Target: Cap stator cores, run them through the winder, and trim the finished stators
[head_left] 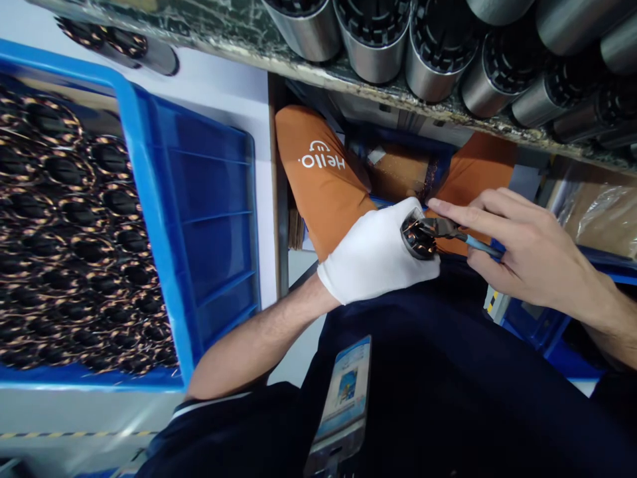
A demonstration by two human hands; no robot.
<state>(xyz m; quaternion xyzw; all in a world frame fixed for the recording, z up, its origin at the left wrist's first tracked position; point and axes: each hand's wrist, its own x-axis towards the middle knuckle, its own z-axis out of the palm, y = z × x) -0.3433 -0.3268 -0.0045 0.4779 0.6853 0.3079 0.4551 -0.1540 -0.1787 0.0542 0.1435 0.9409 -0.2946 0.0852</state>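
In a white glove, my left hand point(375, 255) is wrapped round a motor stator point(415, 245), whose open end with black insulation and copper wire ends faces up. My bare right hand point(527, 242) grips wire cutters point(480, 245) with light blue handles. The dark jaws of the cutters reach over the stator's rim, at the wire ends. Whether the jaws have closed on a wire I cannot tell. My right index finger stretches along above the cutters. The glove hides most of the stator's body.
A blue bin point(127, 199) at the left holds many wound stators point(64, 169). Two more stators point(144, 50) lie beyond it. Metal cylinders point(368, 43) with black slotted inserts line a worn shelf edge point(348, 83) ahead. Below, a cardboard box point(398, 172) sits between my knees.
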